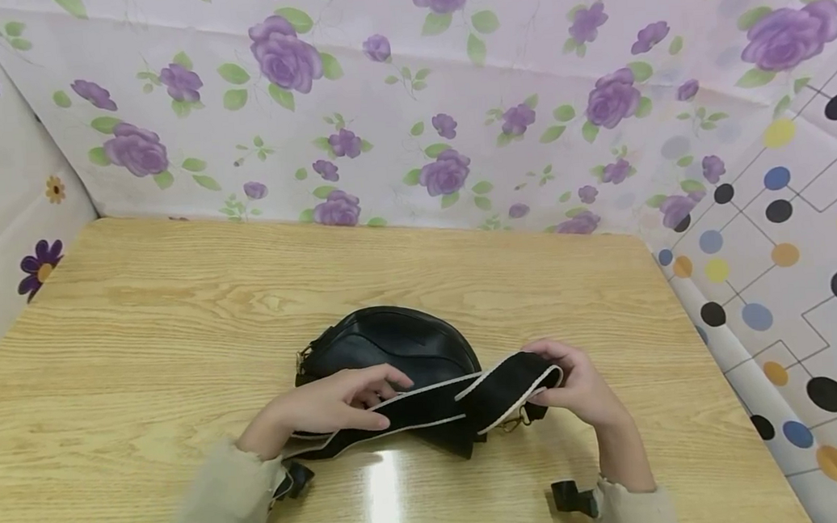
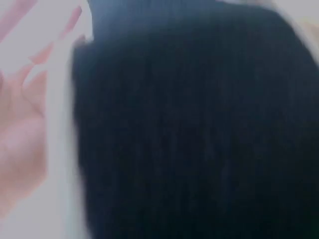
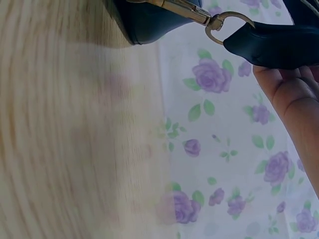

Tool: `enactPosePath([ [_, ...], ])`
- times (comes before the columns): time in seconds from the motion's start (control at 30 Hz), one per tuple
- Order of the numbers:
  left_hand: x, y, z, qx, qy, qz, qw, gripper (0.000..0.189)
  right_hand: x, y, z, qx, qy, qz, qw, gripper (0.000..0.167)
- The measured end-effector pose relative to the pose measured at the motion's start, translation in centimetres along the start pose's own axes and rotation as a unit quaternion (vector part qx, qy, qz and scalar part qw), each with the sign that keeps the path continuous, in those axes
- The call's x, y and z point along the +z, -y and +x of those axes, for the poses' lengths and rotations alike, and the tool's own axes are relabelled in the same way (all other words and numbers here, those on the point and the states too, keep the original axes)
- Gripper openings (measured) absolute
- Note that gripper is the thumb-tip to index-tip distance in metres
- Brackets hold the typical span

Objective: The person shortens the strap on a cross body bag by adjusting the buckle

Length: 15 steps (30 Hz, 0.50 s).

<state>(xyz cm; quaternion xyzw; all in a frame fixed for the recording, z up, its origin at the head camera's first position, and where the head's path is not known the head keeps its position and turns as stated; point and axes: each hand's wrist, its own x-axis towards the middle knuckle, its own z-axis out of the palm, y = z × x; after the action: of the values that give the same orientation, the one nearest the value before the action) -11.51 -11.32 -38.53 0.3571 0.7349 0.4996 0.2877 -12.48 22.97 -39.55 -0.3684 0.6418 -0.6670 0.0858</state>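
Note:
A black handbag (image 1: 387,336) with a curved top lies on the wooden table. Across its front runs a wide black strap (image 1: 428,405) with white edges, folded over at its right end. My right hand (image 1: 580,384) grips the strap at that fold. In the right wrist view, a gold-coloured clasp (image 3: 187,10) and ring join the bag to a black leather tab (image 3: 279,47), with my fingers (image 3: 294,92) right under it. My left hand (image 1: 330,403) is over the strap's left part, fingers loosely bent. The blurred strap (image 2: 189,129) fills most of the left wrist view.
The wooden table (image 1: 175,327) meets a floral sheet (image 1: 380,134) at the back and a dotted sheet (image 1: 822,306) on the right. Black wrist-worn devices show at the left cuff (image 1: 295,479) and the right cuff (image 1: 572,498).

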Motion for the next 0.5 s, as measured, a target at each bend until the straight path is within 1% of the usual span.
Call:
enactPosePath([
  [0.13,0.7,-0.5,0.9,0.010,-0.009,-0.012,0.9998,0.041,0.1,0.0,0.1,0.007,-0.004,-0.004,1.0000,0.048],
  [0.27,1.1,-0.6,1.7,0.029,-0.011,-0.046,0.9984,0.031,0.2,0.1,0.2,0.026,-0.014,-0.012,0.9995,0.045],
  [0.4,1.4,-0.6,2.2,0.047,0.002,-0.067,0.9966,0.021,0.4,0.1,0.2,0.045,-0.022,-0.025,0.9985,0.046],
  [0.5,1.5,-0.8,2.3,0.049,0.013,-0.071,0.9962,0.020,0.5,0.2,0.3,0.042,-0.018,-0.028,0.9986,0.047],
])
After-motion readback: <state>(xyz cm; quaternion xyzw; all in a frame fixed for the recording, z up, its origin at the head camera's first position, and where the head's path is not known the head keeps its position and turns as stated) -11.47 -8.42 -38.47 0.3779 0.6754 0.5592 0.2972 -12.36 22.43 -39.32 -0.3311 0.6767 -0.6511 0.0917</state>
